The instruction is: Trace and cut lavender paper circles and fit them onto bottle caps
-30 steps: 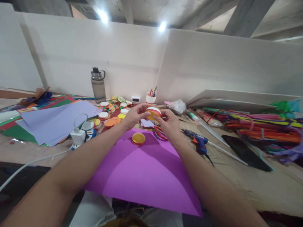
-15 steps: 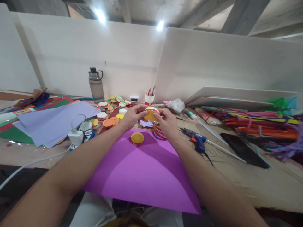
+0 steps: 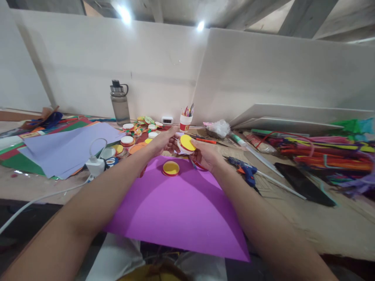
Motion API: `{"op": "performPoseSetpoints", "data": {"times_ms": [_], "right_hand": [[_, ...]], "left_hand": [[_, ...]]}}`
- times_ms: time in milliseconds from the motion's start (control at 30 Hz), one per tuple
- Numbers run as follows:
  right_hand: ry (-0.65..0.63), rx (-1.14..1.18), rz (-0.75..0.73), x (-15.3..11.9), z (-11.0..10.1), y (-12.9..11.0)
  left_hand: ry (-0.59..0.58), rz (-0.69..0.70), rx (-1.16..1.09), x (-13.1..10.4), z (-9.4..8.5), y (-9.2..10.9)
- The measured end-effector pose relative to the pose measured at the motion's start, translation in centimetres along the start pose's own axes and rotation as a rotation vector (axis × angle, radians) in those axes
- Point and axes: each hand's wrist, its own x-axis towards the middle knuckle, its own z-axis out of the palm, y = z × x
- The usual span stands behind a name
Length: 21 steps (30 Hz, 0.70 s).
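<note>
Between my hands, above the far edge of a purple sheet (image 3: 178,210), is a round lid (image 3: 187,143) with a bright yellow face and a pale rim. My right hand (image 3: 206,155) grips it from the right, thumb at the edge of the yellow face and fingers underneath. My left hand (image 3: 163,143) is at the lid's left side with fingers apart; whether its fingertips touch the rim is unclear. A second round lid (image 3: 171,168), dull yellow inside a red rim, lies on the purple sheet. Red-handled scissors (image 3: 200,166) are partly hidden below my right hand.
Several round lids (image 3: 128,140) cluster left of my hands, near a white plug adapter (image 3: 95,167) and coloured sheets (image 3: 70,146). A water bottle (image 3: 120,104) and a cup of pens (image 3: 186,121) stand behind. Rightward lie a glue gun (image 3: 247,171), a black phone (image 3: 304,185) and pipe cleaners (image 3: 331,152).
The held lid has tilted so its yellow face turns upward. My left hand's fingers have loosened from it, while my right hand keeps hold. The view has shifted slightly.
</note>
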Motion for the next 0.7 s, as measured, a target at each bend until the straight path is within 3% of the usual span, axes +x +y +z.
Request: {"op": "performPoseSetpoints", "data": {"times_ms": [133, 367, 533, 600, 700], "right_hand": [[-0.055, 0.113, 0.204, -0.2, 0.1, 0.1], [-0.088, 0.014, 0.070, -0.4, 0.4, 0.4], [0.020, 0.012, 0.083, -0.2, 0.4, 0.2], [0.003, -0.136, 0.031, -0.3, 0.4, 0.1], [-0.125, -0.544, -0.140, -1.2, 0.8, 0.1]], "left_hand": [[0.017, -0.073, -0.041, 0.2, -0.4, 0.0], [-0.131, -0.128, -0.002, -0.6, 0.2, 0.8], [0.101, -0.095, -0.157, 0.4, -0.4, 0.4], [0.204, -0.088, -0.195, 1.0, -1.0, 0.1], [0.276, -0.099, -0.212, 1.6, -1.5, -0.2]]}}
